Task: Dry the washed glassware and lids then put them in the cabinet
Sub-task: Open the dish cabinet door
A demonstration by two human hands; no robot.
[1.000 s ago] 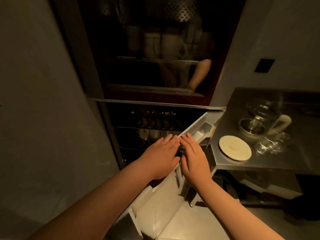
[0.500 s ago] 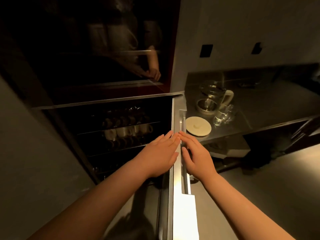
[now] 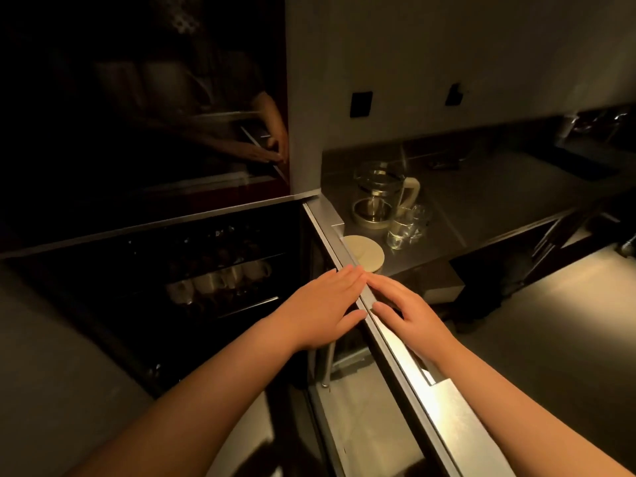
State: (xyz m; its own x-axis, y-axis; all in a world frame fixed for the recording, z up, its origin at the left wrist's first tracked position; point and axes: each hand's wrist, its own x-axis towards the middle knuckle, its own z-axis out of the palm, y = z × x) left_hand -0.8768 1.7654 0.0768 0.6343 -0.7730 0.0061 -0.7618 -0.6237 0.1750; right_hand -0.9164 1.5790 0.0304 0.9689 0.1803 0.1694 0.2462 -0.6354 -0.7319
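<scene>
My left hand (image 3: 323, 304) lies flat against the inner side of the open cabinet door (image 3: 406, 366), seen edge-on. My right hand (image 3: 409, 315) rests with spread fingers on its outer side; the fingertips nearly meet over the edge. Neither hand holds glassware. On the steel counter (image 3: 499, 201) to the right stand a glass pitcher (image 3: 378, 182) with a cream handle, a metal-rimmed round lid (image 3: 371, 211), two or three small clear glasses (image 3: 404, 227) and a flat cream lid (image 3: 368, 256), which the door edge partly hides.
Inside the dark cabinet, a wire shelf (image 3: 220, 280) carries a row of pale cups. Above it a dark glass door (image 3: 172, 132) reflects my arms. Two black wall plates (image 3: 360, 104) sit above the counter. A dark sink area (image 3: 585, 166) lies far right.
The door has swung further open and now points towards me at a slant. My view has turned right, showing more counter. Both hands stayed on the door edge.
</scene>
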